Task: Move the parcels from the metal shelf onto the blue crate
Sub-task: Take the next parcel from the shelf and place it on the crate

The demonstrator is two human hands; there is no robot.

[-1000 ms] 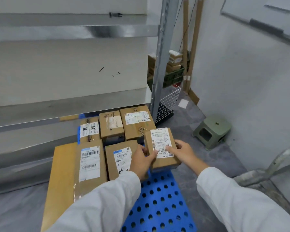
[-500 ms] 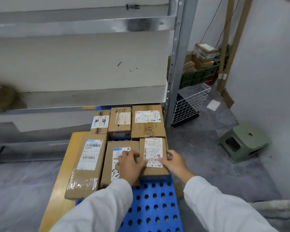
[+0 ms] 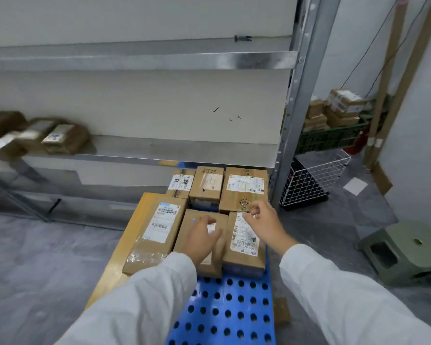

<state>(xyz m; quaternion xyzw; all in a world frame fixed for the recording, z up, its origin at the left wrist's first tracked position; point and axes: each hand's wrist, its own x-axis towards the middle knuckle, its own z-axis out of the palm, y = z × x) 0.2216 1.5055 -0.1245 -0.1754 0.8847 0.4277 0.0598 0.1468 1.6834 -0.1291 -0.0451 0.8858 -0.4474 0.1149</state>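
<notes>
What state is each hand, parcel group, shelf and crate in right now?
Left hand: open, empty, over a crate parcel.
Right hand: loosely curled, empty.
Labelled parcel: lying flat on the blue crate.
Shelf parcels: lying on the metal shelf, blurred.

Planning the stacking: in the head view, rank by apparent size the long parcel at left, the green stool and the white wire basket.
1. Long parcel, though it lies nearest the camera.
2. Green stool and white wire basket look alike; unranked.
</notes>
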